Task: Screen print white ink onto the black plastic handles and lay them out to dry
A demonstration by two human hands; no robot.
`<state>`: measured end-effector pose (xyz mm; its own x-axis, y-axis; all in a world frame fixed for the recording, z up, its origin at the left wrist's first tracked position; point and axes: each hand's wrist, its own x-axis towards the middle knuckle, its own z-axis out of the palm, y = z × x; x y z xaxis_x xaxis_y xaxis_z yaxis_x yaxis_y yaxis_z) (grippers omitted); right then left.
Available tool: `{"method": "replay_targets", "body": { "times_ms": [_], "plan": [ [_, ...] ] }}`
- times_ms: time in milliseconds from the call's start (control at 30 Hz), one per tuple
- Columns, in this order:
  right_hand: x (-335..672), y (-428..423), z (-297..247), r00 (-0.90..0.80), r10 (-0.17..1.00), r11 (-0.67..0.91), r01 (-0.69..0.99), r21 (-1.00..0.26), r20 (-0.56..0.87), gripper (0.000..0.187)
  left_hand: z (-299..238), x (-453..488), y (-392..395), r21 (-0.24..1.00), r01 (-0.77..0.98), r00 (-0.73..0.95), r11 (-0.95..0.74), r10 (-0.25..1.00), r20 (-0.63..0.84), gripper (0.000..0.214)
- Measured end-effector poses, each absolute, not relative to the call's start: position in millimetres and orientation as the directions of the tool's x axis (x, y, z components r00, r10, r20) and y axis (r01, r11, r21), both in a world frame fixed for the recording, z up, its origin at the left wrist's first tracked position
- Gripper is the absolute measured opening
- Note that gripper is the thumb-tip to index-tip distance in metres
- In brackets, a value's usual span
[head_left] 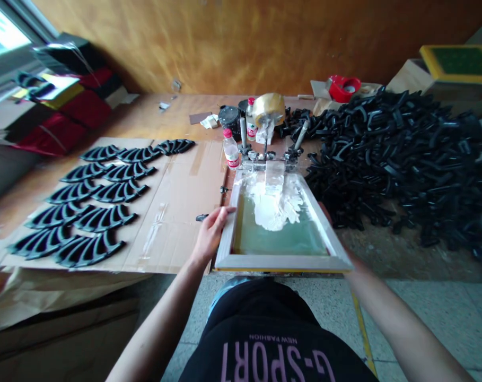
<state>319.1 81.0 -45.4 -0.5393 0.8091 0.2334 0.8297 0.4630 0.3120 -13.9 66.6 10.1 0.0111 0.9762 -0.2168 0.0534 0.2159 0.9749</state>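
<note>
A wooden screen-printing frame (281,262) lies tilted in front of me, hinged at its far end on metal clamps (264,155). White ink (273,208) is spread over the green mesh, with a squeegee (274,176) resting in it. My left hand (211,232) grips the frame's left rail, fingers curled over its edge. My right forearm (387,307) runs under the frame's right side; that hand is hidden behind the frame.
Rows of black fan-shaped plastic parts (85,209) lie on cardboard at the left. A big heap of black parts (403,159) fills the right. Bottles (230,150), a tape roll (268,109) and a black tin stand behind the frame.
</note>
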Motion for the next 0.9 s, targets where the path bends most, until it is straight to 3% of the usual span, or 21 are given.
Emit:
{"method": "replay_targets", "body": {
  "times_ms": [67, 133, 233, 367, 433, 567, 633, 733, 833, 900],
  "plan": [
    [325.4, 101.8, -32.2, -0.328, 0.883, 0.274, 0.941, 0.197, 0.336, 0.033, -24.2, -15.7, 54.8, 0.950, 0.060, 0.043, 0.305, 0.950, -0.308, 0.056],
    [311.4, 124.9, -18.6, -0.136, 0.907, 0.149, 0.989, -0.003, 0.398, 0.042, -54.6, -14.4, 52.3, 0.938, 0.082, 0.055, 0.336, 0.938, -0.341, 0.068],
    [268.0, 146.1, -6.1, -0.187, 0.939, 0.243, 0.955, -0.171, 0.288, 0.052, -83.8, -13.0, 58.0, 0.924, 0.180, 0.042, 0.338, 0.936, -0.351, 0.072],
    [232.4, 123.8, -12.3, -0.353, 0.936, 0.347, 0.918, -0.194, 0.003, 0.015, -98.3, -17.7, 63.0, 0.908, 0.244, 0.047, 0.341, 0.931, -0.362, 0.064],
    [235.1, 98.9, -17.5, -0.460, 0.887, 0.447, 0.877, -0.177, -0.042, 0.020, -101.8, -20.0, 62.4, 0.903, 0.258, 0.051, 0.344, 0.928, -0.368, 0.063],
    [251.8, 71.1, -14.3, -0.703, 0.708, 0.672, 0.701, -0.239, -0.068, 0.026, -103.2, -20.0, 61.1, 0.895, 0.266, 0.029, 0.358, 0.925, -0.379, 0.062],
    [252.7, 72.7, -11.9, -0.690, 0.722, 0.656, 0.706, -0.267, -0.052, 0.020, -99.0, -18.5, 61.4, 0.897, 0.234, 0.022, 0.375, 0.920, -0.391, 0.063],
    [246.0, 72.4, -19.9, -0.593, 0.805, 0.584, 0.783, -0.213, 0.028, 0.021, -89.4, -16.1, 61.7, 0.899, 0.168, 0.034, 0.405, 0.909, -0.416, 0.066],
    [241.7, 57.9, -34.4, -0.629, 0.776, 0.626, 0.757, -0.187, 0.049, 0.028, -83.4, -14.7, 61.4, 0.904, 0.137, 0.051, 0.406, 0.908, -0.416, 0.068],
    [240.8, 52.8, -36.1, -0.643, 0.765, 0.633, 0.742, -0.221, 0.032, 0.023, -82.0, -14.8, 61.3, 0.906, 0.150, 0.052, 0.395, 0.912, -0.406, 0.068]
  ]
}}
